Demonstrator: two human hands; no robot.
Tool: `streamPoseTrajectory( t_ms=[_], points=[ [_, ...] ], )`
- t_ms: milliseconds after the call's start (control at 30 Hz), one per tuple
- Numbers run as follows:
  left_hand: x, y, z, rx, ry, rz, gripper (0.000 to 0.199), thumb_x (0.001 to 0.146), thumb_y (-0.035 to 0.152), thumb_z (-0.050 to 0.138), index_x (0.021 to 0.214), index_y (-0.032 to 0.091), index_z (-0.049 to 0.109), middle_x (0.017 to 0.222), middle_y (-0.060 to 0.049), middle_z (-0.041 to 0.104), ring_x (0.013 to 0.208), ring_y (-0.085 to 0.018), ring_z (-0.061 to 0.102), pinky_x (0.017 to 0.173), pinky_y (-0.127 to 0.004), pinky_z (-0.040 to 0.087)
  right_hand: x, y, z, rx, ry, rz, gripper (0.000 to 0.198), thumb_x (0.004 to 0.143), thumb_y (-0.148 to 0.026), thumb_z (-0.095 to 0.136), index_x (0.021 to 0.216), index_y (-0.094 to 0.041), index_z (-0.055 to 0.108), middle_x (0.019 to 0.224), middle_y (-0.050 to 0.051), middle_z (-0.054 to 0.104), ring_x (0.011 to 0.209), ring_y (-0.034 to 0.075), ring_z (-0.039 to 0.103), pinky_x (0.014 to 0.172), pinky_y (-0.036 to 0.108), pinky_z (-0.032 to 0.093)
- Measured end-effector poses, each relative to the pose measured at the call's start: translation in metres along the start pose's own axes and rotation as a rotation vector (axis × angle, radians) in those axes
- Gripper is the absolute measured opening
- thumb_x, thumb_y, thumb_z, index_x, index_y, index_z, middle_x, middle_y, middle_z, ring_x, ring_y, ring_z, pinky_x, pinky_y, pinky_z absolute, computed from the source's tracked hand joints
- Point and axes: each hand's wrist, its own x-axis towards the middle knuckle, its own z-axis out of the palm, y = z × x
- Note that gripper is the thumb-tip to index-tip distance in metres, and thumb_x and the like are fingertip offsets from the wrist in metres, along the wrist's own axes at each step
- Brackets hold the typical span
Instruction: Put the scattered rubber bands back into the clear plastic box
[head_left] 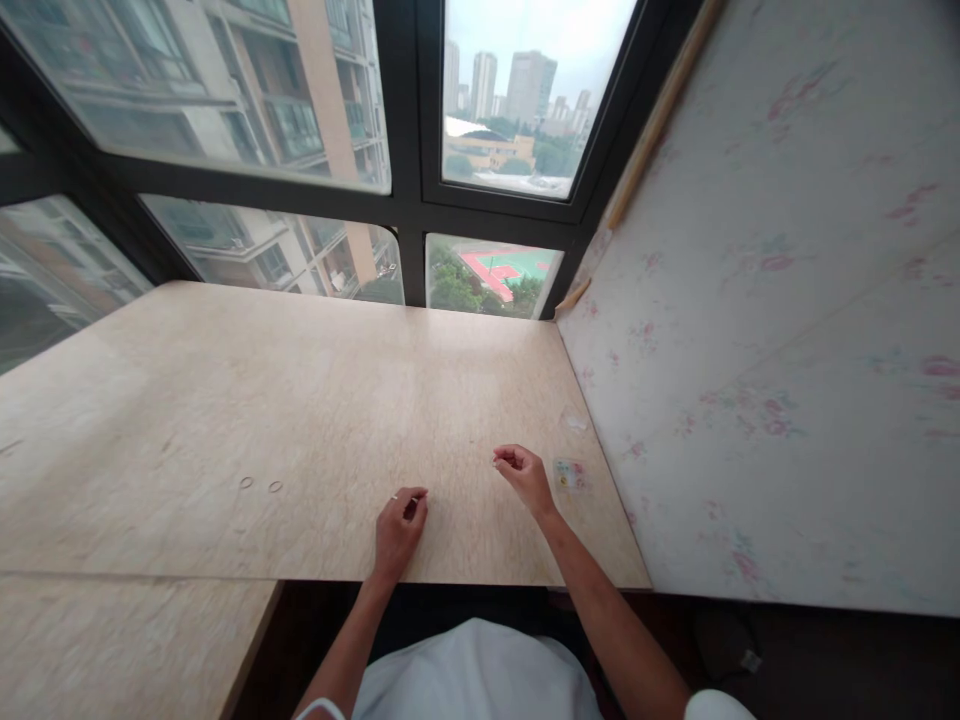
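Note:
My left hand (401, 525) is low over the pale marbled sill, its fingers curled and thumb and fingertips drawn together. A ring shows on one of its fingers; whatever the pinch holds is too small to make out. Farther right and a little higher, my right hand (525, 477) is also closed in a pinch, with a tiny pale speck at its fingertips that I cannot name. Just right of that hand lies a small clear box (572, 475) with colourful bits inside. Behind the box is a clear plastic piece (574, 418), perhaps a lid or wrapper.
Two thin rings (261, 485) lie on the sill (315, 390) to the left. Dark-framed windows (409, 210) border its back, and a flower-patterned wall (750, 350) rises on the right. A lower pale surface (112, 640) adjoins at the front left.

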Motion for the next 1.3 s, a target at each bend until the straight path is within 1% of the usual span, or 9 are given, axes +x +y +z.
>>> streamPoseTrajectory(
  t_ms=[200, 333, 433, 600, 700, 900, 1067, 1200, 1300],
  points=[
    [0.001, -0.002, 0.002, 0.026, 0.002, 0.003, 0.02, 0.084, 0.034, 0.051, 0.085, 0.021, 0.066, 0.08, -0.004, 0.071, 0.068, -0.018, 0.066, 0.064, -0.029, 0.054, -0.014, 0.005, -0.027, -0.061, 0.061, 0.014, 0.02, 0.073, -0.036, 0.065, 0.083, -0.019, 0.071, 0.08, 0.006, 0.074, 0.075, 0.021, 0.068, 0.07, 0.034, 0.054],
    [0.001, -0.003, 0.002, 0.041, -0.005, 0.008, 0.02, 0.083, 0.033, 0.051, 0.086, 0.021, 0.066, 0.08, -0.004, 0.071, 0.069, -0.018, 0.066, 0.065, -0.029, 0.054, -0.027, 0.011, -0.042, -0.092, 0.125, 0.034, 0.021, 0.074, -0.036, 0.065, 0.083, -0.019, 0.073, 0.084, 0.007, 0.074, 0.078, 0.022, 0.068, 0.073, 0.035, 0.053],
    [0.002, -0.003, 0.002, 0.052, -0.01, 0.006, 0.019, 0.083, 0.033, 0.051, 0.086, 0.022, 0.066, 0.08, -0.004, 0.071, 0.068, -0.018, 0.066, 0.065, -0.029, 0.054, -0.038, 0.017, -0.053, -0.108, 0.185, 0.05, 0.022, 0.075, -0.038, 0.065, 0.083, -0.019, 0.072, 0.085, 0.007, 0.074, 0.08, 0.022, 0.068, 0.074, 0.036, 0.053],
    [0.002, -0.001, 0.002, 0.071, -0.005, -0.004, 0.02, 0.083, 0.035, 0.051, 0.085, 0.021, 0.066, 0.078, -0.004, 0.071, 0.067, -0.019, 0.066, 0.065, -0.03, 0.053, -0.052, 0.023, -0.074, -0.141, 0.261, 0.055, 0.026, 0.078, -0.042, 0.062, 0.085, -0.018, 0.07, 0.082, 0.006, 0.072, 0.077, 0.021, 0.067, 0.071, 0.034, 0.054],
    [0.002, 0.001, 0.002, 0.07, -0.003, -0.005, 0.02, 0.083, 0.036, 0.051, 0.085, 0.022, 0.066, 0.079, -0.003, 0.07, 0.067, -0.018, 0.066, 0.065, -0.03, 0.053, -0.055, 0.023, -0.091, -0.189, 0.318, 0.059, 0.029, 0.079, -0.045, 0.061, 0.087, -0.018, 0.069, 0.082, 0.007, 0.072, 0.076, 0.021, 0.066, 0.07, 0.033, 0.053],
    [0.004, 0.004, 0.001, 0.076, -0.007, -0.012, 0.02, 0.084, 0.036, 0.052, 0.085, 0.022, 0.066, 0.078, -0.003, 0.07, 0.066, -0.018, 0.065, 0.064, -0.029, 0.053, -0.05, 0.023, -0.121, -0.334, 0.432, 0.062, 0.032, 0.079, -0.048, 0.058, 0.083, -0.017, 0.067, 0.079, 0.007, 0.071, 0.071, 0.021, 0.064, 0.066, 0.032, 0.05],
    [0.004, 0.003, 0.003, 0.084, -0.006, -0.019, 0.021, 0.084, 0.037, 0.052, 0.085, 0.022, 0.066, 0.077, -0.003, 0.069, 0.065, -0.018, 0.064, 0.064, -0.029, 0.053, -0.047, 0.025, -0.13, -0.462, 0.456, 0.052, 0.03, 0.079, -0.045, 0.057, 0.083, -0.018, 0.069, 0.077, 0.008, 0.07, 0.067, 0.021, 0.062, 0.065, 0.032, 0.048],
    [0.004, 0.002, 0.004, 0.091, -0.006, -0.016, 0.021, 0.084, 0.037, 0.052, 0.086, 0.022, 0.066, 0.077, -0.003, 0.069, 0.066, -0.017, 0.064, 0.064, -0.028, 0.052, -0.05, 0.028, -0.134, -0.532, 0.46, 0.023, 0.029, 0.078, -0.041, 0.057, 0.088, -0.017, 0.069, 0.085, 0.01, 0.07, 0.067, 0.021, 0.06, 0.067, 0.034, 0.048],
    [0.005, 0.0, 0.005, 0.094, -0.006, -0.022, 0.02, 0.084, 0.036, 0.052, 0.085, 0.021, 0.066, 0.078, -0.003, 0.069, 0.066, -0.017, 0.064, 0.064, -0.028, 0.052, -0.053, 0.027, -0.135, -0.553, 0.461, -0.004, 0.029, 0.08, -0.039, 0.054, 0.092, -0.017, 0.068, 0.09, 0.011, 0.07, 0.069, 0.02, 0.06, 0.066, 0.033, 0.049]
  ],
)
